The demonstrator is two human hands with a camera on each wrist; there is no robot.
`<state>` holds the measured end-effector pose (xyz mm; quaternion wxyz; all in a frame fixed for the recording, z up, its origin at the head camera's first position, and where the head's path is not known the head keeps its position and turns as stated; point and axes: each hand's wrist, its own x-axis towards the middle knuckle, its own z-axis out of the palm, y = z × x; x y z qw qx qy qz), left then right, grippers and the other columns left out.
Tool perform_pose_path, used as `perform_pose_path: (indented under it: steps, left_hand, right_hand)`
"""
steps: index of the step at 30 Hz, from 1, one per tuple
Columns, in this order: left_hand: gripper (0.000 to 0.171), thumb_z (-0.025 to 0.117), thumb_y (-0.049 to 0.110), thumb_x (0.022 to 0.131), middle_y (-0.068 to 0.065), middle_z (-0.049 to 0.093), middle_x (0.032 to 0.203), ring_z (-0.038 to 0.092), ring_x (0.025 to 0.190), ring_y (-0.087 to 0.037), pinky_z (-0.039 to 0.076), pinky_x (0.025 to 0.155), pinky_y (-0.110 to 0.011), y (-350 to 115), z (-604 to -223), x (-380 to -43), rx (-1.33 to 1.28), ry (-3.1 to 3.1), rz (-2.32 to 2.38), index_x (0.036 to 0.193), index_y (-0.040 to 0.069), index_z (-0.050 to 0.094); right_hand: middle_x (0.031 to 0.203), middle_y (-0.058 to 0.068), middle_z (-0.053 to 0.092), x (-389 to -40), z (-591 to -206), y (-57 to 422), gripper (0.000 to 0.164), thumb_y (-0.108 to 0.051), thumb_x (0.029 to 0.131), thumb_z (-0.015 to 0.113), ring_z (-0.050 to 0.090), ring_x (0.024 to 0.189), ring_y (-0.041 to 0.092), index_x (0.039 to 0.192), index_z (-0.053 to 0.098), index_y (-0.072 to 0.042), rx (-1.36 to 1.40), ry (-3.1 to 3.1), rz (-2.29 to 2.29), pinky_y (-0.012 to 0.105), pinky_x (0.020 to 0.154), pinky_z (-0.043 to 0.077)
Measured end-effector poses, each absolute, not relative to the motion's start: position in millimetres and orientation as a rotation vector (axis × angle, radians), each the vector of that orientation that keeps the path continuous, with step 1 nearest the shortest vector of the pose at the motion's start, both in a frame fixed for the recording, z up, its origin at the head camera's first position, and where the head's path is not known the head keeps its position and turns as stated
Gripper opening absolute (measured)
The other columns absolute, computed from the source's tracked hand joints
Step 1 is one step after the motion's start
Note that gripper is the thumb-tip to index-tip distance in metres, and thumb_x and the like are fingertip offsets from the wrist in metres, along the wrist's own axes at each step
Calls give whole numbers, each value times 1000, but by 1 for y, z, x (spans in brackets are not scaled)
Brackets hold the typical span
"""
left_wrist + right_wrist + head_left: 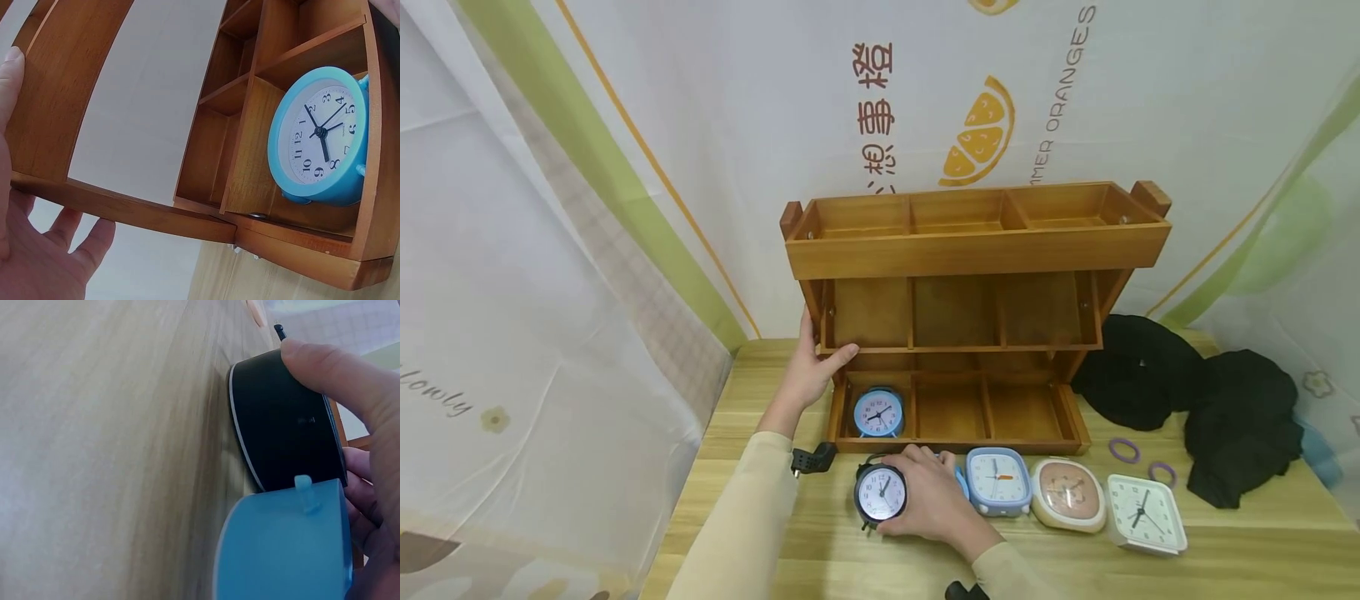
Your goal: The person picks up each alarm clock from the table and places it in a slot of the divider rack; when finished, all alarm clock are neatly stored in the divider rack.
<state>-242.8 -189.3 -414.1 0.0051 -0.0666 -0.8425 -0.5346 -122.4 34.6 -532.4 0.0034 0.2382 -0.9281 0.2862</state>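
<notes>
A three-tier wooden organizer point(977, 255) stands at the back of the table. My left hand point(808, 371) grips the left side of its middle tier, thumb in front and fingers behind. In the bottom left compartment sits a blue round alarm clock point(322, 134), its face outward. My right hand point(928, 496) holds a black round alarm clock point(881, 493) on the table in front of the organizer, its thumb on the rim point(281, 412). Right beside it, mostly hidden by that hand in the head view, is another light blue clock point(284, 544).
Right of my right hand stand a blue square clock point(998, 481), a cream clock with a pinkish face point(1069, 493) and a white square clock point(1145, 513). Two purple rings point(1124, 451) and black cloth point(1243, 421) lie at the right. A printed curtain point(760, 125) hangs behind.
</notes>
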Motion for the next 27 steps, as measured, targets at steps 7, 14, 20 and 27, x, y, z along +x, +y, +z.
perform_pose_path:
  steps: [7,14,20,27]
  left_hand:
    - [109,72,41,99,-7,4,175,14,158,-39,30,121,-60,-189,-414,-244,-247,-2618,-1660,166,37,-13]
    - [109,73,36,100,-9,5,175,15,158,-39,31,120,-60,-187,-412,-243,-273,-2593,-1685,167,34,-13]
    - [108,73,38,99,-8,6,175,16,158,-39,32,119,-60,-188,-414,-243,-251,-2596,-1673,167,37,-11]
    - [109,73,39,99,-7,3,175,12,159,-40,30,121,-59,-188,-412,-241,-228,-2612,-1675,167,36,-13]
  right_hand:
    - [109,-13,60,-122,-531,36,89,-59,56,98,53,102,11,133,69,-22,738,-2918,933,52,94,32]
    - [112,-14,60,-120,-529,38,88,-58,56,98,55,107,12,131,69,-23,772,-2908,966,59,102,32]
    - [115,-14,60,-120,-522,40,87,-53,56,99,56,113,14,131,68,-22,794,-2867,1055,62,105,29]
    - [115,-12,60,-121,-516,43,87,-50,58,99,55,111,15,132,66,-20,791,-2827,1109,61,103,30]
